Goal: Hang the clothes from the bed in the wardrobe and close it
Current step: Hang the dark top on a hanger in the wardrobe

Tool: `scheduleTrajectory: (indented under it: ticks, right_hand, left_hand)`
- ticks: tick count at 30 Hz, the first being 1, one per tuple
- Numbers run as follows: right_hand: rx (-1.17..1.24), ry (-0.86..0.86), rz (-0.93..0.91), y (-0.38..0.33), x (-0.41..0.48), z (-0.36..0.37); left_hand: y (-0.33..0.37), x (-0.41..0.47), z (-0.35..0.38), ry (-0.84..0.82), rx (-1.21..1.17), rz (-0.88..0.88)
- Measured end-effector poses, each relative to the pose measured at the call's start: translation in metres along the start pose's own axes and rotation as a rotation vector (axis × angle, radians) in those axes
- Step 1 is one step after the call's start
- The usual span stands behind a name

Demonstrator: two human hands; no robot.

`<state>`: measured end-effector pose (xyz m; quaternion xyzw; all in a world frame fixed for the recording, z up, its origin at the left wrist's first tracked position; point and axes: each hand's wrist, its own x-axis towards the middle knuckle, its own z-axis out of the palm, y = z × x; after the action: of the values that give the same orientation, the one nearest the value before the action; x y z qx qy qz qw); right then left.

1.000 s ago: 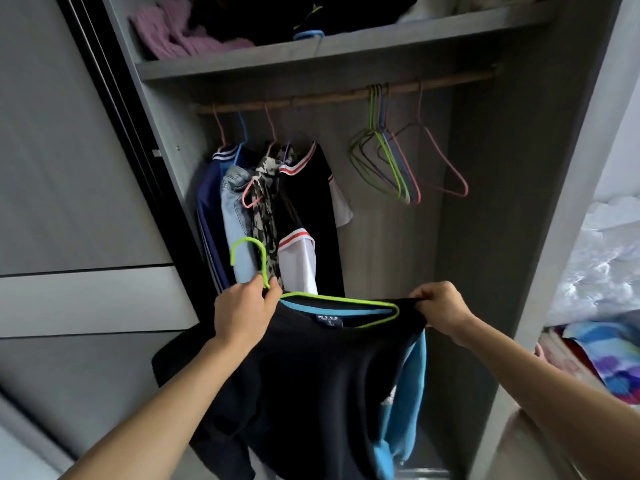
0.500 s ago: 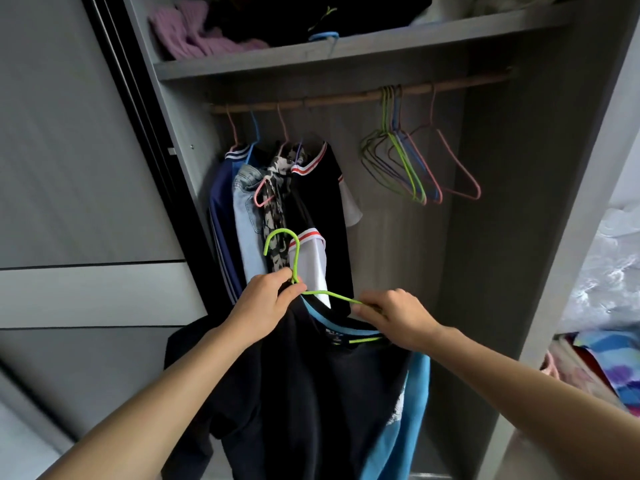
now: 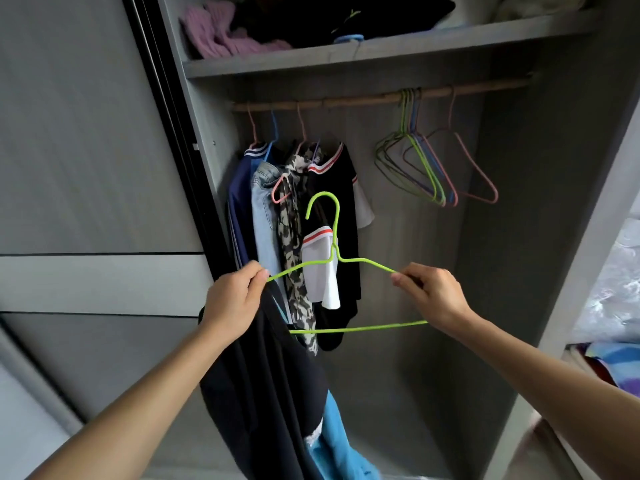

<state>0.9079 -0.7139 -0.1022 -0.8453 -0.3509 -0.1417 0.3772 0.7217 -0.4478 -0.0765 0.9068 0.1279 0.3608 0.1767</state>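
A green wire hanger [image 3: 346,265] is held up in front of the open wardrobe, below the wooden rail [image 3: 381,97]. My left hand [image 3: 235,299] pinches its left shoulder together with a black and blue shirt [image 3: 277,393], which droops off that end only. My right hand [image 3: 433,294] grips the hanger's right corner. The right half of the hanger is bare.
Several garments [image 3: 294,216] hang at the rail's left end. Several bare hangers [image 3: 426,168] hang at its right. A shelf [image 3: 381,50] above holds folded clothes. The sliding door [image 3: 86,202] is at left. Bedding [image 3: 613,341] shows at far right.
The shirt has slipped off the hanger's right side and now hangs from the left end. Both hands moved apart to the hanger's ends and lifted it.
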Motion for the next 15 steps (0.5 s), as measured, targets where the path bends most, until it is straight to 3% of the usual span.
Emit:
scheduleTrajectory:
  ticks: [2, 4, 6, 7, 10, 12, 15]
  right_hand:
    - [-0.101, 0.099, -0.084, -0.005, -0.005, 0.002]
    - [-0.209, 0.242, -0.35, -0.02, -0.017, 0.003]
    - [-0.072, 0.247, -0.56, -0.043, -0.04, 0.015]
    - [0.026, 0.16, -0.56, -0.051, -0.053, 0.025]
    - [0.134, -0.214, -0.162, -0.052, -0.074, 0.066]
    - [0.273, -0.267, 0.145, -0.046, -0.067, 0.082]
    - [0.713, -0.303, 0.267, -0.062, -0.048, 0.082]
  left_hand:
    - [0.01, 0.0, 0.0, 0.011, 0.106, 0.087]
    - [0.019, 0.0, 0.002, -0.003, 0.136, 0.139]
    - [0.024, 0.002, 0.005, -0.013, 0.115, 0.13]
    - [0.026, 0.002, 0.005, -0.007, 0.091, 0.11]
    - [0.032, 0.005, -0.002, 0.013, -0.007, 0.072]
    - [0.036, 0.006, -0.01, 0.005, -0.047, 0.081]
    - [0.035, 0.006, -0.023, -0.009, -0.022, 0.11]
